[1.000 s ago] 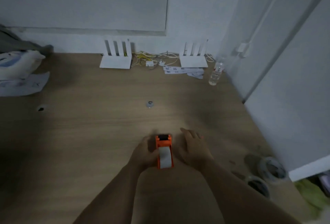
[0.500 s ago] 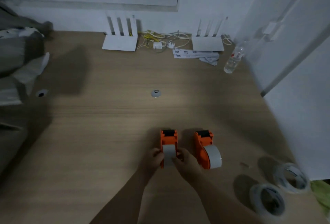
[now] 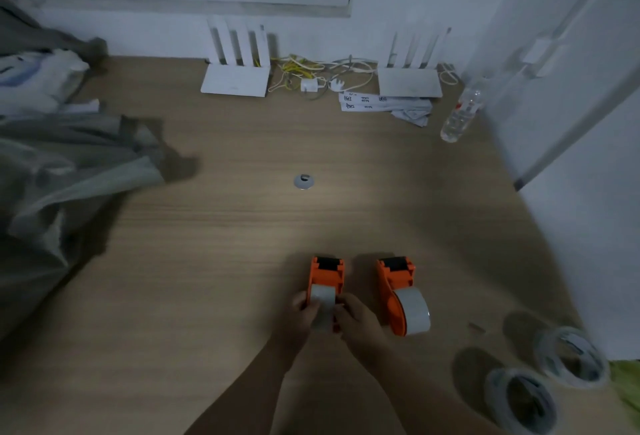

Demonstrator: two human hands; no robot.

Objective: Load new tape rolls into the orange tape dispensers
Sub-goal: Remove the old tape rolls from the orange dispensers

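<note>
The room is dim, and the near end of the left orange tape dispenser [image 3: 326, 282] is hidden behind both hands, so how the grey tape roll [image 3: 322, 310] sits in it cannot be made out. The left hand [image 3: 304, 313] curls round the dispenser's left side, thumb on the roll; the right hand [image 3: 356, 322] pinches the roll's right edge with fingertips pressed close. Both forearms reach in from the bottom edge, cut off by the frame. Just beside it, on the wooden table [image 3: 225, 261], lies a second orange tape dispenser [image 3: 398, 292], tipped on its side and already carrying a grey roll. Two spare clear tape rolls [image 3: 547, 382] lie near the lower right corner, blurred, the nearer one partly cut off. Grey cloth [image 3: 69, 164] is heaped at the left.
</note>
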